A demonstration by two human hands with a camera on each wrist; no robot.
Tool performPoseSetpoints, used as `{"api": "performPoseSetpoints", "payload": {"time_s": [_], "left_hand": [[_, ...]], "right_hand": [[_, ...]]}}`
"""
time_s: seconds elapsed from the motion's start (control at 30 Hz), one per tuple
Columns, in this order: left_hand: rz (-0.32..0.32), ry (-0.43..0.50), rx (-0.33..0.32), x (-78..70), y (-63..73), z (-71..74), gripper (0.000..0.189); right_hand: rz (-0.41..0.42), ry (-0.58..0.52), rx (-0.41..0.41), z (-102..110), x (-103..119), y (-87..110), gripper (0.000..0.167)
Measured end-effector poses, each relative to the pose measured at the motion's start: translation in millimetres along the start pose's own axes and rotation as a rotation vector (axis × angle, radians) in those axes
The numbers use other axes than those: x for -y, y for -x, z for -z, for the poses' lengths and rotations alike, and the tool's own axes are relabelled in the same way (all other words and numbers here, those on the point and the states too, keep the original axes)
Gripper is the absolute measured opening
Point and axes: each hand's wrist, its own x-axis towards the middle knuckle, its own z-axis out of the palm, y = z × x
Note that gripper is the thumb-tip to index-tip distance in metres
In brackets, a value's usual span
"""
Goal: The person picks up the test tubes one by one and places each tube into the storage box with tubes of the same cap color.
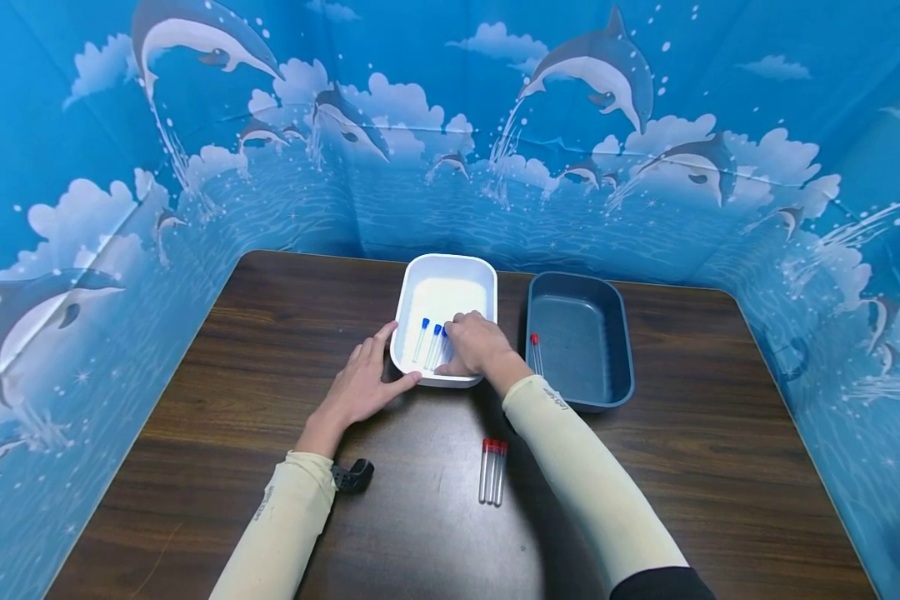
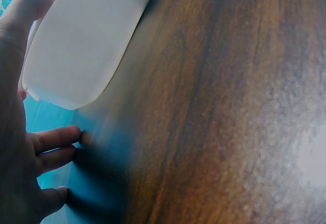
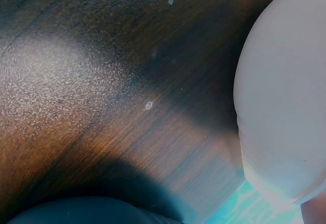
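Observation:
In the head view my right hand (image 1: 478, 343) reaches into the white tray (image 1: 450, 265). Its curled fingers and thumb pinch a blue-capped test tube (image 1: 444, 332), mostly covered by the hand. Two more tubes with blue caps, one of them a blue-capped tube (image 1: 422, 340), lie beside it on the tray floor. My left hand (image 1: 360, 379) is spread at the tray's near left corner, thumb and index finger touching the rim. From the left wrist, the tray's outer wall (image 2: 86, 40) shows with the other fingers spread apart below it.
A dark blue-grey tray (image 1: 581, 333) stands to the right, with one red-capped test tube (image 1: 536, 353) along its left side. Several red-capped tubes (image 1: 492, 472) lie side by side on the brown table (image 1: 307, 308), nearer me. A dolphin-print curtain (image 1: 420, 100) surrounds the table.

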Motion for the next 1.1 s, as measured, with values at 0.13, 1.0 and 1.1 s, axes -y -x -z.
{"api": "performPoseSetpoints", "payload": {"time_s": [0.13, 1.0, 1.1], "left_hand": [[-0.001, -0.001, 0.000, 0.4, -0.2, -0.3, 0.102], [0.011, -0.002, 0.006, 0.2, -0.4, -0.7, 0.100], [0.009, -0.002, 0.007, 0.3, -0.4, -0.8, 0.101]], "right_hand": [[-0.002, 0.003, -0.004, 0, 0, 0.1, 0.082], [0.041, -0.066, -0.081, 15, -6, 16.5, 0.082], [0.049, -0.082, -0.105, 17, -6, 20.6, 0.082]]}}
